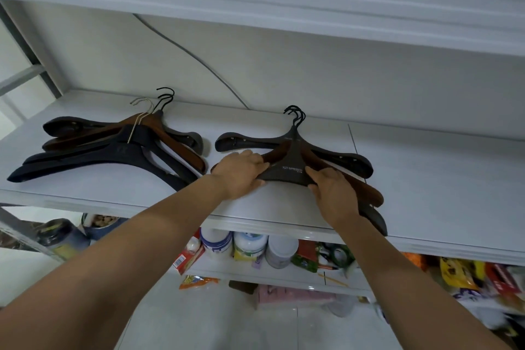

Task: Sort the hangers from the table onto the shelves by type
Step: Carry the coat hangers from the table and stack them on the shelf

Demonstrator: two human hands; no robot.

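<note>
Two piles of wide-shouldered hangers lie on a white shelf (426, 179). The left pile (119, 150) mixes black and brown hangers with black and silver hooks. The right pile (292, 162) has a dark grey hanger with white lettering on top, over a brown one and a black one, hooks pointing to the wall. My left hand (241, 170) holds the left side of the top grey hanger, thumb under its lower edge. My right hand (332, 190) holds its right side in the same way.
The shelf above (284, 8) overhangs closely. A grey cable (199, 60) runs down the back wall. Below, a lower shelf (270, 273) holds jars, tubs, tape and snack packets. The hanger shelf is bare to the right of the piles.
</note>
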